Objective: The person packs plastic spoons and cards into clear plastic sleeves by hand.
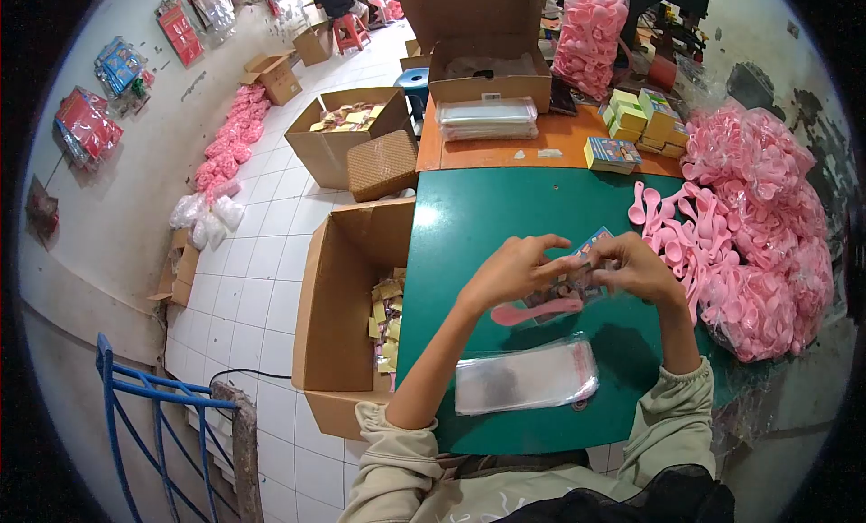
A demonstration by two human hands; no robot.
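Above the green table (pixel 487 216), my left hand (pixel 525 268) pinches a clear plastic bag (pixel 552 297). My right hand (pixel 631 266) has its fingers curled closed at the bag's right end, partly hiding what they grip. A pink spoon (pixel 538 313) lies along the bag's lower side; I cannot tell whether it is fully inside. A printed card (pixel 593 241) with a blue edge shows between and behind my hands. Nearer to me, a stack of flat clear bags (pixel 523 379) rests on the table.
Loose pink spoons (pixel 677 221) and bulging bags of pink spoons (pixel 758 225) cover the right side. At the back are small card stacks (pixel 613 155), packaged clear sleeves (pixel 487 117) and an open carton (pixel 492 36). Left of the table, a cardboard box (pixel 338 279) holds packed items.
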